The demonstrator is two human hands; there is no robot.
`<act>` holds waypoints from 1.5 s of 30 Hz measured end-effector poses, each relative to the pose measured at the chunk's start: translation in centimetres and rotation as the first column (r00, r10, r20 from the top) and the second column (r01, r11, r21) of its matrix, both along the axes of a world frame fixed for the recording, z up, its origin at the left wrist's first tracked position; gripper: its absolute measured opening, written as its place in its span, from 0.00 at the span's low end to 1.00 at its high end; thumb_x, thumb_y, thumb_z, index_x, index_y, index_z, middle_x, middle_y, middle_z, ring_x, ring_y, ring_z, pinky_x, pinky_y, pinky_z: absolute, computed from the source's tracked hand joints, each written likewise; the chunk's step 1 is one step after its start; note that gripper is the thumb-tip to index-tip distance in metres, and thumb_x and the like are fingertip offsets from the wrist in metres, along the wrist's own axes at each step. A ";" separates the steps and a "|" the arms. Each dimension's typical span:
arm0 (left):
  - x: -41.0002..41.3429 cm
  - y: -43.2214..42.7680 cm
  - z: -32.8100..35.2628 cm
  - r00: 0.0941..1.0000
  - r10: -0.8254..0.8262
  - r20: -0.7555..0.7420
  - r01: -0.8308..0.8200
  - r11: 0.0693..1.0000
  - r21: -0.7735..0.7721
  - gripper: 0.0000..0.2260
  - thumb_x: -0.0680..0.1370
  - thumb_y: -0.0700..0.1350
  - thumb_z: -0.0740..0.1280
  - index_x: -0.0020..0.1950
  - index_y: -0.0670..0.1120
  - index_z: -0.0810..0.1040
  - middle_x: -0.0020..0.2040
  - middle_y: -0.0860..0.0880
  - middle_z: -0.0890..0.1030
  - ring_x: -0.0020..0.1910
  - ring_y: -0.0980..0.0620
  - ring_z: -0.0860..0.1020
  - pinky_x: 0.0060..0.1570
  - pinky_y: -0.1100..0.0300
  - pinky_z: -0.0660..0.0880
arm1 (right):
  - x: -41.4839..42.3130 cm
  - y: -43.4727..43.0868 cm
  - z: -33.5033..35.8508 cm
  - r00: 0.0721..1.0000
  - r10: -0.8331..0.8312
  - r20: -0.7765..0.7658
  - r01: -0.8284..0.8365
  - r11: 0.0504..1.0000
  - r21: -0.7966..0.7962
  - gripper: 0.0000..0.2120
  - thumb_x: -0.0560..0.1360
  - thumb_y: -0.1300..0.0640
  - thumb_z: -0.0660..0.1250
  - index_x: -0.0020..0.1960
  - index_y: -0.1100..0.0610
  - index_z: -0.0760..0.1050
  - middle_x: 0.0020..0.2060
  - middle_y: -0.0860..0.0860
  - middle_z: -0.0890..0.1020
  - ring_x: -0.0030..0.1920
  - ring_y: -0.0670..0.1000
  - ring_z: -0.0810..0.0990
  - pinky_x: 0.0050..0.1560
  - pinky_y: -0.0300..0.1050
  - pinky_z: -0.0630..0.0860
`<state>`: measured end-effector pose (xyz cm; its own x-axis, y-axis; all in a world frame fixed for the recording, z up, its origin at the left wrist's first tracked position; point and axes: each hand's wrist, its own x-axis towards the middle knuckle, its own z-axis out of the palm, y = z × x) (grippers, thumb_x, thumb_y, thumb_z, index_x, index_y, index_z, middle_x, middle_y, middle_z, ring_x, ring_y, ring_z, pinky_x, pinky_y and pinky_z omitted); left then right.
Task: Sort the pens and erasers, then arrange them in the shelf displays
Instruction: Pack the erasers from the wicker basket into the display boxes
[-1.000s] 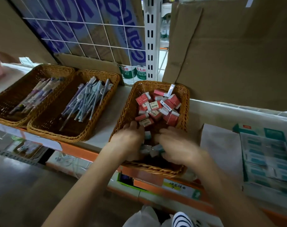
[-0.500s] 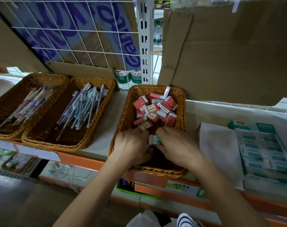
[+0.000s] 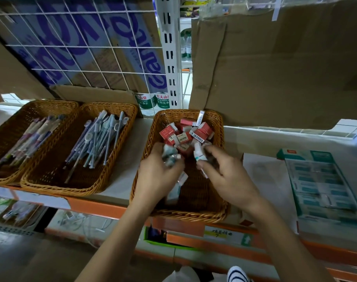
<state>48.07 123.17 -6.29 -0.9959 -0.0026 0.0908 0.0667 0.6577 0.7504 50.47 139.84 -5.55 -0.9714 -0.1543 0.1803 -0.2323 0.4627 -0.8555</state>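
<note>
A wicker basket (image 3: 218, 212) on the shelf holds red-sleeved erasers (image 3: 185, 133) piled at its far end. Both hands are over its middle. My left hand (image 3: 157, 176) grips a blurred bunch of teal-and-white erasers (image 3: 169, 155). My right hand (image 3: 228, 176) pinches another teal-and-white eraser (image 3: 199, 154). More teal erasers (image 3: 176, 190) lie in the basket under my left hand. To the left stand two wicker baskets of pens: blue-grey pens (image 3: 100, 139) in the middle one, purple-patterned pens (image 3: 31, 137) in the far-left one.
A teal display carton (image 3: 320, 186) lies on the shelf at the right. Cardboard sheets (image 3: 285, 64) and a white wire grid (image 3: 81, 45) back the shelf. The orange shelf edge (image 3: 100, 208) runs along the front, with a lower shelf beneath.
Both hands have lifted from the near end of the basket toward its middle, now holding teal erasers higher. The camera has shifted slightly.
</note>
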 end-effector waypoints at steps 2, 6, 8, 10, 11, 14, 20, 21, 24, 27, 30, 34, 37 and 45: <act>-0.2 0.4 0.6 0.980 0.026 0.196 -0.105 0.910 0.402 0.08 0.73 0.48 0.70 0.51 0.51 0.75 0.41 0.51 0.82 0.40 0.51 0.82 0.40 0.51 0.80 | 0.1 0.5 0.1 0.996 -0.018 0.093 0.030 0.992 -0.126 0.09 0.78 0.57 0.63 0.53 0.43 0.73 0.48 0.47 0.82 0.48 0.45 0.80 0.51 0.46 0.77; -0.2 2.2 1.9 0.844 -0.126 0.521 -0.399 0.503 0.767 0.04 0.78 0.43 0.65 0.48 0.43 0.75 0.30 0.48 0.79 0.27 0.54 0.77 0.28 0.61 0.74 | 0.6 1.6 0.5 0.961 0.034 0.274 0.093 0.894 -0.438 0.13 0.78 0.63 0.62 0.53 0.46 0.76 0.47 0.49 0.84 0.50 0.50 0.83 0.54 0.53 0.79; -0.5 3.2 1.9 0.806 -0.159 0.570 -0.484 0.377 0.790 0.05 0.77 0.44 0.65 0.47 0.43 0.76 0.29 0.49 0.77 0.26 0.54 0.73 0.27 0.63 0.71 | 0.8 2.1 0.9 0.952 0.038 0.304 0.136 0.839 -0.527 0.12 0.78 0.63 0.61 0.52 0.47 0.76 0.47 0.50 0.84 0.49 0.51 0.84 0.50 0.49 0.80; -0.8 4.2 1.7 0.793 -0.190 0.579 -0.522 0.279 0.806 0.05 0.76 0.43 0.66 0.50 0.43 0.77 0.35 0.48 0.78 0.30 0.54 0.74 0.31 0.63 0.71 | 0.9 2.7 1.0 0.950 0.003 0.313 0.174 0.825 -0.537 0.10 0.78 0.63 0.61 0.53 0.50 0.77 0.47 0.52 0.84 0.47 0.51 0.84 0.45 0.46 0.81; -0.8 4.8 1.7 0.786 -0.220 0.578 -0.528 0.249 0.812 0.09 0.74 0.43 0.68 0.53 0.42 0.77 0.40 0.46 0.79 0.34 0.53 0.76 0.36 0.62 0.72 | 1.0 3.0 1.0 0.948 -0.017 0.317 0.194 0.822 -0.535 0.09 0.78 0.62 0.61 0.54 0.52 0.77 0.47 0.52 0.84 0.46 0.52 0.84 0.42 0.44 0.81; -0.5 6.9 2.4 0.754 -0.313 0.578 -0.544 0.195 0.816 0.18 0.70 0.41 0.71 0.60 0.39 0.77 0.53 0.41 0.81 0.45 0.46 0.79 0.47 0.56 0.74 | 1.4 4.3 1.0 0.946 -0.065 0.318 0.238 0.806 -0.542 0.08 0.78 0.60 0.62 0.51 0.50 0.78 0.44 0.49 0.84 0.43 0.51 0.84 0.38 0.42 0.80; 0.9 12.1 3.9 0.736 -0.406 0.541 -0.451 0.301 0.840 0.16 0.72 0.42 0.70 0.59 0.40 0.78 0.51 0.38 0.83 0.47 0.41 0.82 0.44 0.50 0.80 | 2.3 7.3 1.4 0.947 -0.279 0.157 0.318 0.878 -0.358 0.09 0.74 0.56 0.69 0.51 0.45 0.76 0.45 0.46 0.84 0.44 0.47 0.83 0.42 0.51 0.82; 1.0 12.9 4.0 0.745 -0.401 0.533 -0.432 0.318 0.844 0.19 0.70 0.43 0.71 0.60 0.41 0.77 0.53 0.38 0.82 0.47 0.41 0.83 0.42 0.51 0.81 | 2.5 7.9 1.6 0.940 -0.317 0.125 0.341 0.876 -0.340 0.09 0.72 0.55 0.71 0.50 0.44 0.75 0.44 0.45 0.84 0.43 0.46 0.83 0.40 0.48 0.82; 1.3 14.8 4.1 0.757 -0.414 0.506 -0.387 0.340 0.857 0.25 0.66 0.46 0.72 0.61 0.41 0.77 0.52 0.39 0.83 0.48 0.42 0.83 0.43 0.51 0.81 | 3.2 9.6 2.5 0.931 -0.360 0.058 0.358 0.873 -0.331 0.06 0.72 0.56 0.71 0.48 0.48 0.77 0.42 0.45 0.84 0.41 0.45 0.83 0.36 0.41 0.80; 1.4 16.9 3.9 0.744 -0.408 0.530 -0.380 0.394 0.837 0.17 0.73 0.46 0.70 0.59 0.39 0.77 0.50 0.39 0.83 0.45 0.43 0.83 0.44 0.53 0.80 | 3.6 11.3 2.9 0.912 -0.402 0.087 0.405 0.840 -0.361 0.05 0.76 0.56 0.66 0.47 0.49 0.79 0.38 0.47 0.84 0.35 0.46 0.83 0.31 0.38 0.78; 1.6 18.6 3.6 0.716 -0.416 0.560 -0.411 0.397 0.820 0.12 0.77 0.47 0.65 0.53 0.39 0.79 0.45 0.40 0.83 0.40 0.45 0.82 0.41 0.56 0.78 | 3.7 13.1 2.8 0.900 -0.405 0.163 0.434 0.789 -0.434 0.08 0.78 0.58 0.62 0.49 0.49 0.79 0.36 0.51 0.84 0.31 0.49 0.83 0.28 0.39 0.76; 1.9 19.7 3.5 0.669 -0.523 0.528 -0.447 0.286 0.848 0.09 0.76 0.46 0.65 0.44 0.41 0.79 0.33 0.43 0.82 0.28 0.50 0.81 0.26 0.63 0.76 | 4.3 15.7 2.8 0.884 -0.393 0.253 0.467 0.770 -0.435 0.07 0.79 0.61 0.61 0.50 0.51 0.75 0.38 0.52 0.82 0.26 0.50 0.79 0.23 0.39 0.72; 2.3 20.7 3.5 0.663 -0.559 0.498 -0.345 0.363 0.866 0.11 0.73 0.45 0.68 0.51 0.40 0.78 0.34 0.44 0.82 0.26 0.51 0.80 0.23 0.65 0.73 | 4.7 17.4 2.5 0.906 -0.349 0.240 0.416 0.841 -0.346 0.08 0.78 0.63 0.62 0.50 0.51 0.76 0.38 0.52 0.81 0.28 0.51 0.80 0.25 0.40 0.74; 2.3 21.7 2.4 0.677 -0.544 0.496 -0.255 0.458 0.851 0.12 0.69 0.45 0.70 0.50 0.43 0.79 0.40 0.44 0.84 0.34 0.50 0.83 0.29 0.62 0.77 | 5.1 19.4 1.8 0.905 -0.425 0.025 0.422 0.891 -0.168 0.16 0.71 0.69 0.69 0.43 0.46 0.77 0.42 0.45 0.81 0.42 0.46 0.82 0.43 0.43 0.80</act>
